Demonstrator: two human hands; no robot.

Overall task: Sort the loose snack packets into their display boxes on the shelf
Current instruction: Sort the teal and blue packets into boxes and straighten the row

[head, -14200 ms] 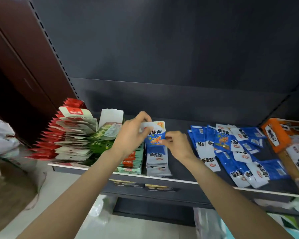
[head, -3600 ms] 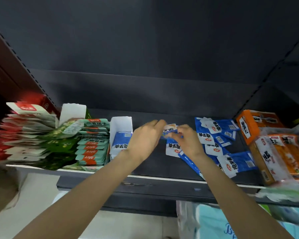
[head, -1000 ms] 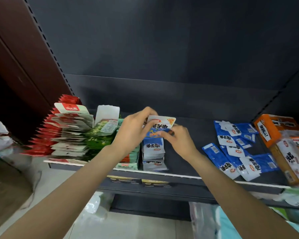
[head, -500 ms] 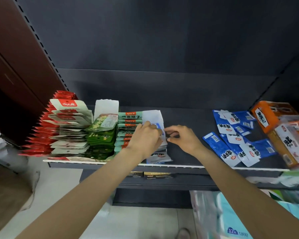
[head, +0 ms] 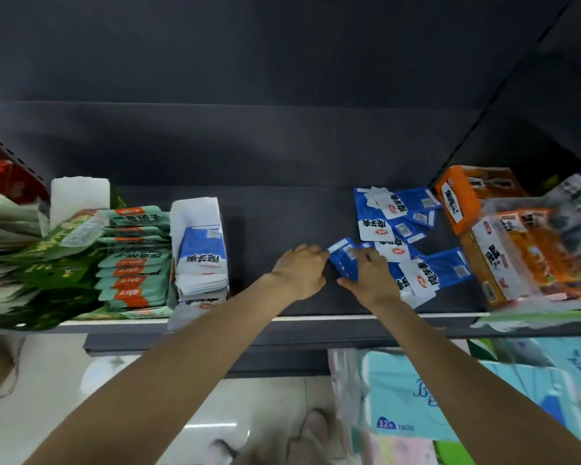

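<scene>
A white display box (head: 195, 209) stands left of centre on the dark shelf (head: 282, 216), with blue and white snack packets (head: 202, 260) stacked in it. Several loose blue packets (head: 396, 229) lie scattered to the right. Both hands meet at the nearest of these, a blue packet (head: 343, 261). My right hand (head: 369, 276) lies over its right side with fingers on it. My left hand (head: 301, 271) touches its left corner with the fingertips. The packet is tilted and partly hidden by my right hand.
Green and orange packets (head: 131, 260) and darker green ones (head: 57, 263) stand left of the box, red and white packets (head: 0, 223) at the far left. Orange boxes and bags (head: 503, 239) fill the right end. Tissue packs (head: 416, 397) lie below the shelf.
Both hands have left the display box and moved right to the loose blue packets. The packet they held a second ago now lies in the box.
</scene>
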